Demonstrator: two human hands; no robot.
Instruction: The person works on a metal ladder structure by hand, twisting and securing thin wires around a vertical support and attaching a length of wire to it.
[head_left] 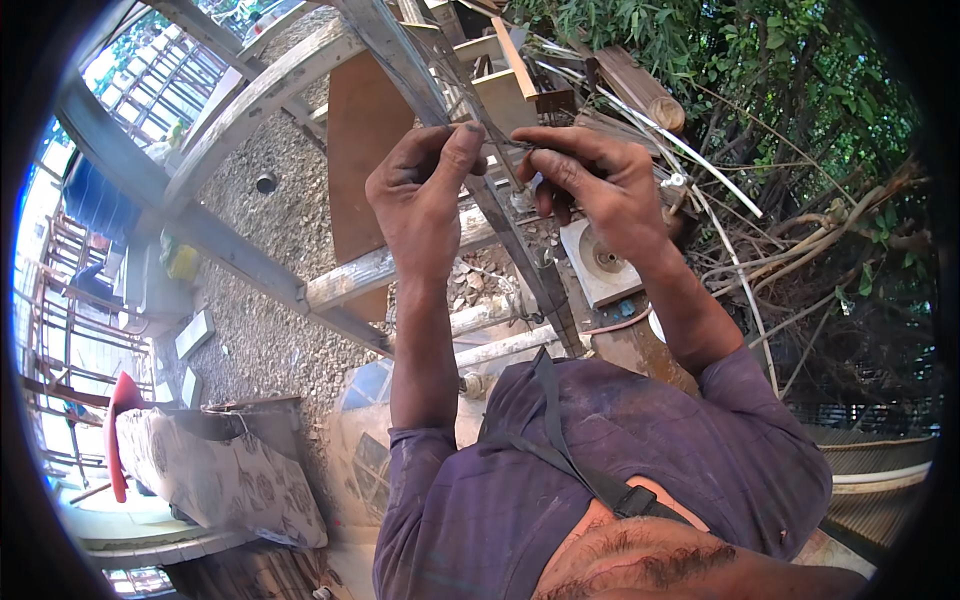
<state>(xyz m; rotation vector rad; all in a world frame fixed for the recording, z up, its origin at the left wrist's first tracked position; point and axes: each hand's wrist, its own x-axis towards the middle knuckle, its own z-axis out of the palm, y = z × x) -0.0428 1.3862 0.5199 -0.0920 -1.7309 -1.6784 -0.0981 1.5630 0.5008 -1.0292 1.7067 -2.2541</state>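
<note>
Both my hands are raised in front of me, a short gap between their fingertips. My left hand (425, 185) is closed in a pinch, thumb against bent forefinger; whatever lies in it is too small to make out. Opposite, my right hand (598, 185) pinches too, and a small dark thin thing (522, 145) shows at its fingertips, its kind unclear. Behind the hands runs a long, worn grey beam (515, 245), slanting from upper left to lower right. A pale, weathered crosspiece (350, 278) meets the framework below my left hand.
A brown board (365, 160) stands behind the frame, over gravel (262, 225). To the right lie a square whitish block with a round recess (598, 262), a log (640, 90), pale pipes (690, 155) and tangled branches (800, 250). A patterned cloth-like cover (215, 465) is at lower left.
</note>
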